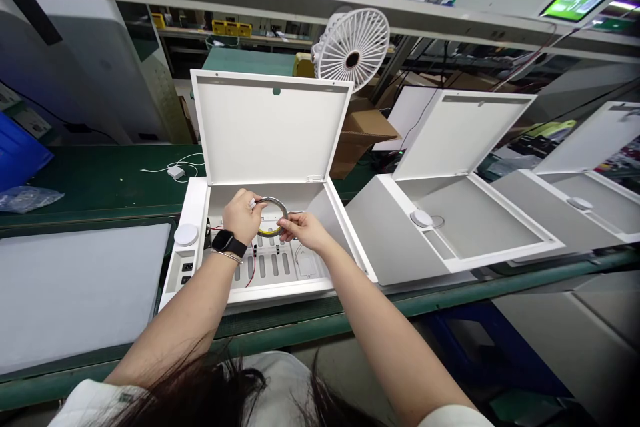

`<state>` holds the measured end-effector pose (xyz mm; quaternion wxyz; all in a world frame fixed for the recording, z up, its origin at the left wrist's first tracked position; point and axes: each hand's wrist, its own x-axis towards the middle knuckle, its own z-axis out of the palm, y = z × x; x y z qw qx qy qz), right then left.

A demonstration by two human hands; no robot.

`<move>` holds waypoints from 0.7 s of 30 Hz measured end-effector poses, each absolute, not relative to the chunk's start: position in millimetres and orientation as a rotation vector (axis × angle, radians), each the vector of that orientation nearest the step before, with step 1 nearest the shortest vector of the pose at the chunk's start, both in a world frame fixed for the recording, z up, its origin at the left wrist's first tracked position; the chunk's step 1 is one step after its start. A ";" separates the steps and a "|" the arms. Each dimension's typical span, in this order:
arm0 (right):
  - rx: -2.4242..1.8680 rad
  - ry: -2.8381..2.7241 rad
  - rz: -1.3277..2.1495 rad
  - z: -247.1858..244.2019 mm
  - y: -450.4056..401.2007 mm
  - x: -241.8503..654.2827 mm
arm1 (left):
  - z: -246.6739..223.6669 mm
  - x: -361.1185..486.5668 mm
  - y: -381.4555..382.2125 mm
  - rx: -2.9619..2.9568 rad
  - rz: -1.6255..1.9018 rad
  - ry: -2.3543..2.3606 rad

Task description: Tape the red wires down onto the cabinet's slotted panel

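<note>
Both arms reach forward and inward, wrists raised, meeting over the open white case (265, 293). The left hand (241, 217) wraps the left side of the ring (274, 199), and the right hand (305, 230) pinches its right side — both grips clamped on it. The ring sits between them, just above the case's wired tray. The lid (270, 127) stands up beyond the grips, a watch (229, 243) sits on the left wrist, and the green surface (100, 180) lies left of the case.
</note>
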<state>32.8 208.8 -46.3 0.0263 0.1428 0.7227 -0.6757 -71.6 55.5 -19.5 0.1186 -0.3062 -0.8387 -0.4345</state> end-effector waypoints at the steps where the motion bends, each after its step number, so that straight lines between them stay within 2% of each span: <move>1: 0.437 2.237 -2.090 -46.2 208.7 32.5 | -19.8 -71.7 55.4 -0.893 -1.270 -2.453; 21: 0.425 2.241 -1.955 -55.0 208.2 29.8 | -22.0 -73.4 58.8 -1.047 -1.284 -2.568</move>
